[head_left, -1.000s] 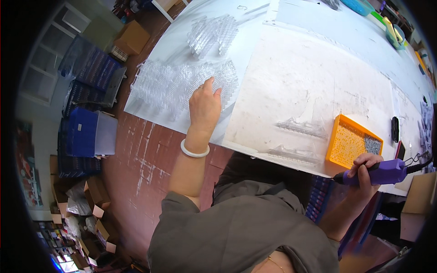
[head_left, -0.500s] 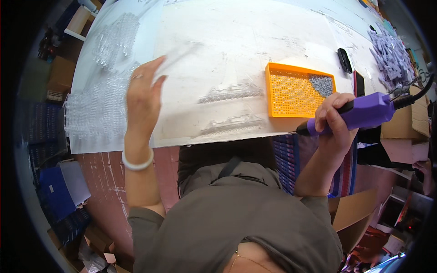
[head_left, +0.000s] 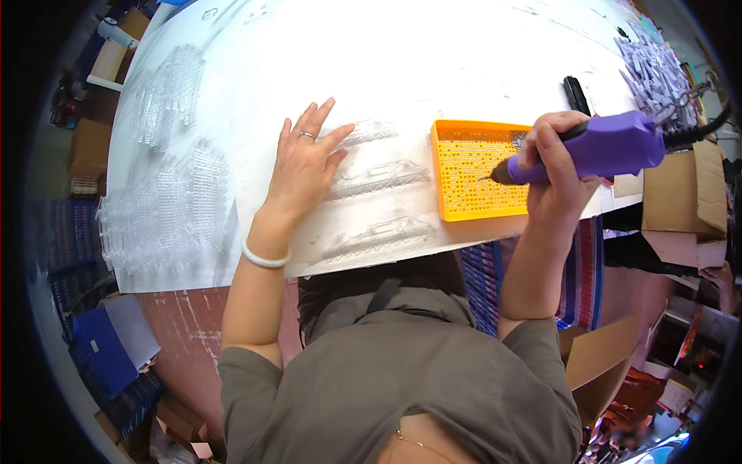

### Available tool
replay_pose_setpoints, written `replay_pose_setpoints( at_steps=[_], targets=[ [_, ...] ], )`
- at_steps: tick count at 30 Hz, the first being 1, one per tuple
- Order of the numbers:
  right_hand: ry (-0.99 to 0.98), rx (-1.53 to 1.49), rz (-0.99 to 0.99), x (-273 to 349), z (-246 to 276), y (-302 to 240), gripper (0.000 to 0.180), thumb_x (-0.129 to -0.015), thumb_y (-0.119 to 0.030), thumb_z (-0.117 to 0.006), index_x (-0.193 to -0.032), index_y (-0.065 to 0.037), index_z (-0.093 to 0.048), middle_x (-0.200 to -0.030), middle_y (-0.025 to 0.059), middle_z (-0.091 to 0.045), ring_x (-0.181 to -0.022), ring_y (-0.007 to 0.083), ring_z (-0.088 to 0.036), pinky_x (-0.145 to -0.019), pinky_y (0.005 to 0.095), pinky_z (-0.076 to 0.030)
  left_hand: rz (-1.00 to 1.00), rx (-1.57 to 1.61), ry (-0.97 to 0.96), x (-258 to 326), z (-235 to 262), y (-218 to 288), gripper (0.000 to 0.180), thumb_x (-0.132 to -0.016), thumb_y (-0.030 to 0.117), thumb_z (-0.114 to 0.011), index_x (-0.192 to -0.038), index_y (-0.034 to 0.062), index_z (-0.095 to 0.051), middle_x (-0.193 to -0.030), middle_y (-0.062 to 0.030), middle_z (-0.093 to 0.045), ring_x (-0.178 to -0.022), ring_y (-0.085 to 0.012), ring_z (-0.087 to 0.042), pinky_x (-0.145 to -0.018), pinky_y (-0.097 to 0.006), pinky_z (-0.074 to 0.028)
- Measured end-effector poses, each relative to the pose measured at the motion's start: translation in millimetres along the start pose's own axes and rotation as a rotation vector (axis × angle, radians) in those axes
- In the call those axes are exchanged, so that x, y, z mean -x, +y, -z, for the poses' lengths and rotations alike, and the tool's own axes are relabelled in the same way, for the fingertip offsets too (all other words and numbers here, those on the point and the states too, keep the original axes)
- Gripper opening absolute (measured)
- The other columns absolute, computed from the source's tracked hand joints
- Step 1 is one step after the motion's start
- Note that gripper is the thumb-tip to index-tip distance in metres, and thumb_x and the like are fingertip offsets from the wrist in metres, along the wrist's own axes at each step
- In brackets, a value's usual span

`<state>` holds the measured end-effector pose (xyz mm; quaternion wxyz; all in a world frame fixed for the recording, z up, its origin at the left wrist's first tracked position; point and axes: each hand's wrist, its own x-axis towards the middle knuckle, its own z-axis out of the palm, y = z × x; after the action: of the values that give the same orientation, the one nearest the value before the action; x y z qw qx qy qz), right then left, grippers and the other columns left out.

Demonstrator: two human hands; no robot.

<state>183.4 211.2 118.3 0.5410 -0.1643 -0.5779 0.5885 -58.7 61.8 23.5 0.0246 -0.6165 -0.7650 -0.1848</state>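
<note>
My right hand (head_left: 555,158) is wrapped round a purple electric screwdriver (head_left: 618,147). The dark tip points left, over a shallow orange tray (head_left: 442,185) whose floor is a perforated grid. Small silver pieces, probably screws, lie in the tray's far right corner, partly hidden by that hand. My left hand (head_left: 305,166) is palm down with fingers spread, at the left end of a clear plastic strip (head_left: 375,133); whether it presses on the strip I cannot tell. Nearer me, two more clear toothed strips (head_left: 379,179) lie in a column on the white table.
Clear plastic strips are heaped (head_left: 166,213) at the table's left, with another heap (head_left: 170,97) behind. A black object (head_left: 575,94) lies beyond the tray. Grey-purple parts (head_left: 653,73) pile up far right. A cardboard box (head_left: 680,189) stands at the right edge.
My left hand has moved right, and a third clear strip now lies beyond the other two. My right hand has brought the screwdriver's tip from the table's front edge to over the tray.
</note>
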Motion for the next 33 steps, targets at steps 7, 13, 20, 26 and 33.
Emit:
replay_pose_setpoints(
  at_steps=[7,13,20,26,33],
  targets=[
    [-0.057,-0.036,0.051,-14,-7,28,0.012,-0.083,0.006,-0.067,-0.093,-0.001,-0.063,-0.079,0.008,-0.066,-0.06,0.0108,-0.063,-0.057,0.0213,-0.05,-0.059,-0.099,-0.116,5,-21,32,0.046,-0.098,0.038,-0.044,-0.142,0.0232,-0.048,-0.155,-0.0022,-0.031,-0.145,-0.0262,-0.021,-0.117,-0.054,-0.011],
    [-0.072,-0.024,0.039,-22,-17,38,0.008,-0.084,0.005,-0.067,-0.089,0.0,-0.064,-0.079,0.0079,-0.066,-0.06,0.0102,-0.063,-0.057,0.0207,-0.05,-0.033,-0.037,-0.209,15,-10,39,0.048,-0.097,0.031,-0.046,-0.144,0.0219,-0.045,-0.156,-0.0032,-0.029,-0.145,-0.0275,-0.02,-0.116,-0.053,-0.01],
    [-0.094,0.014,0.086,-34,-25,57,0.005,-0.085,0.002,-0.067,-0.088,0.0,-0.064,-0.078,0.0066,-0.066,-0.061,0.0093,-0.064,-0.057,0.0209,-0.051,0.002,-0.035,-0.171,32,-11,51,0.046,-0.096,0.032,-0.049,-0.142,0.0226,-0.048,-0.155,-0.0036,-0.032,-0.144,-0.0283,-0.023,-0.116,-0.054,-0.012],
    [-0.059,0.024,0.079,-38,-29,67,0.005,-0.086,0.001,-0.068,-0.088,-0.001,-0.064,-0.079,0.0067,-0.066,-0.062,0.0102,-0.064,-0.057,0.022,-0.052,0.002,-0.04,-0.16,32,-12,51,0.05,-0.094,0.032,-0.051,-0.143,0.0199,-0.046,-0.155,-0.0037,-0.032,-0.145,-0.0277,-0.023,-0.116,-0.054,-0.012],
    [-0.045,0.03,0.042,-36,-37,67,0.006,-0.086,0.002,-0.065,-0.09,-0.002,-0.063,-0.078,0.0097,-0.065,-0.061,0.0138,-0.063,-0.059,0.0246,-0.052,0.009,0.023,-0.148,32,-13,49,0.06,-0.091,0.026,-0.054,-0.145,0.0068,-0.035,-0.155,-0.0054,-0.031,-0.145,-0.0293,-0.023,-0.115,-0.054,-0.012]
  ],
)
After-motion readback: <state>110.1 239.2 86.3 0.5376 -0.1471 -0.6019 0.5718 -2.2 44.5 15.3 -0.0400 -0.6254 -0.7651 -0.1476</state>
